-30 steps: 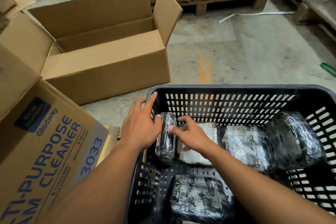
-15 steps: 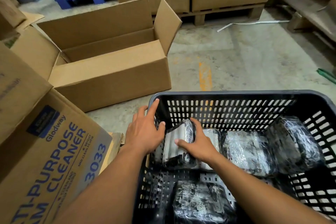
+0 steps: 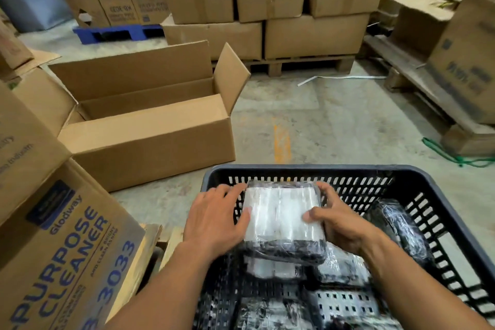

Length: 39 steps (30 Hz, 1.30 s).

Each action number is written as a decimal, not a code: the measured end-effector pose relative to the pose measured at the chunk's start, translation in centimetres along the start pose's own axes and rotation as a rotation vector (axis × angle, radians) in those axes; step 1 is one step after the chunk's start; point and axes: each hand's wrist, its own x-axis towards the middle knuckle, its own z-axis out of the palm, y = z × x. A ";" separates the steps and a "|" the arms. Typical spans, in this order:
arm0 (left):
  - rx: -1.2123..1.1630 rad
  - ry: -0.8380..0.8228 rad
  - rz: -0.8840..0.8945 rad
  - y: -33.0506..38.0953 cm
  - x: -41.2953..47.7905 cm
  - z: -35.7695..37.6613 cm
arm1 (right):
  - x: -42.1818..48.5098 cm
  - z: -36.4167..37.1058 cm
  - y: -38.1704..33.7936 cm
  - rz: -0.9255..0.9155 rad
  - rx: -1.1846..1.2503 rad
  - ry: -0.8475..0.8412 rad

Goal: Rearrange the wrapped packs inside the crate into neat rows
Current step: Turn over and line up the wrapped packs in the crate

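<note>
We grip one clear-film-wrapped white-and-black pack between left hand and right hand, raised over the black slotted plastic crate. Other dark wrapped packs lie tilted and unaligned below, so we judge rows barely started. The blue-printed brown carton reads "Glodway", "PURPOSE CLEANER", "3033".

Pack glossy film-wrapped; crate matt plastic

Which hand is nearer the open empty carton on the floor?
Left. The left hand grips the pack's near side to the carton; the right hand holds its far side.
</note>
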 end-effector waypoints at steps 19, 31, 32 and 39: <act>-0.582 0.131 -0.313 1.0 1.3 -3.0 | -0.3 3.0 1.7 -0.022 -0.014 0.121; -0.174 -0.059 -0.325 -3.7 -0.2 1.2 | 1.3 3.6 8.3 0.096 -0.240 0.192; -0.168 -0.054 -0.319 -3.7 -0.1 1.3 | 1.5 3.6 8.3 0.092 -0.240 0.198; -0.146 -0.047 -0.321 -3.9 -0.1 1.8 | 3.5 7.2 9.7 0.038 -0.330 0.167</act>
